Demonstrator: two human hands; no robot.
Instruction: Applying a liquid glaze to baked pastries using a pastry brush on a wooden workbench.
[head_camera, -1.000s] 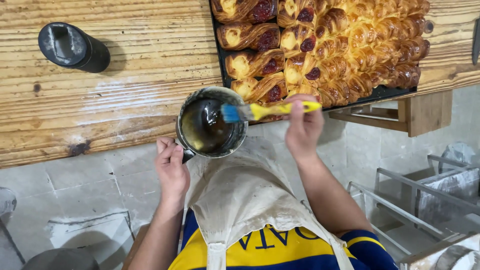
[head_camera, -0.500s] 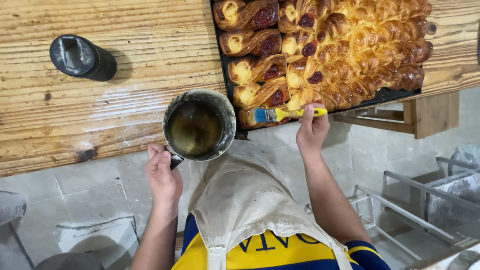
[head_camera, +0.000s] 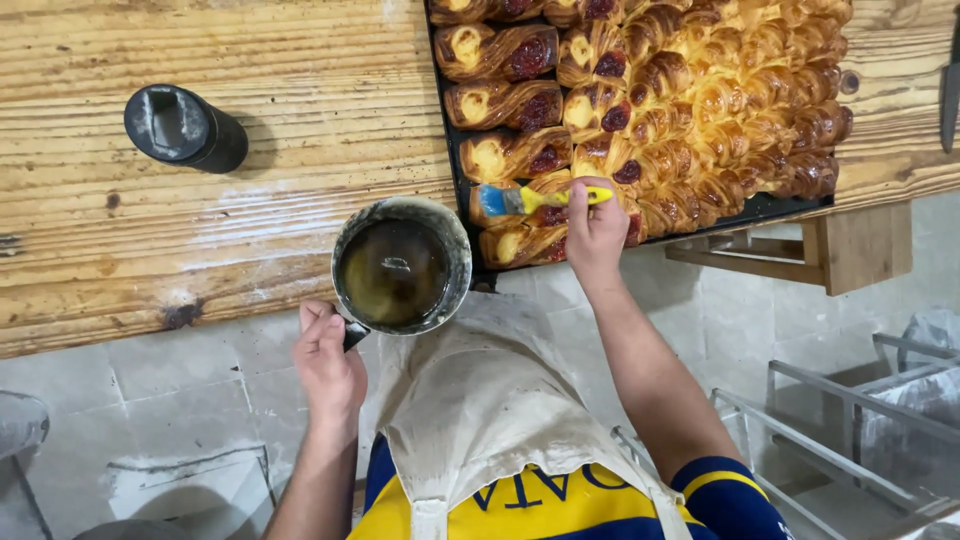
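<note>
My left hand (head_camera: 328, 357) grips the short handle of a small metal pot (head_camera: 401, 266) of dark glaze, held at the table's near edge. My right hand (head_camera: 595, 232) holds a pastry brush (head_camera: 530, 199) with a yellow handle and blue bristles. The bristles lie on a filled pastry (head_camera: 520, 205) at the near left corner of a dark baking tray (head_camera: 775, 208). The tray carries several rows of golden pastries, those on the left with yellow cream and dark red jam.
The tray sits on a rough wooden table (head_camera: 230, 200). A black cylinder (head_camera: 185, 128) stands on the table to the left. A knife blade (head_camera: 950, 95) shows at the right edge. Grey floor tiles and metal rack frames (head_camera: 850, 420) lie below.
The brush has left the pot and moved right onto the pastry at the tray's near left corner. The pot has stayed in my left hand at the table edge.
</note>
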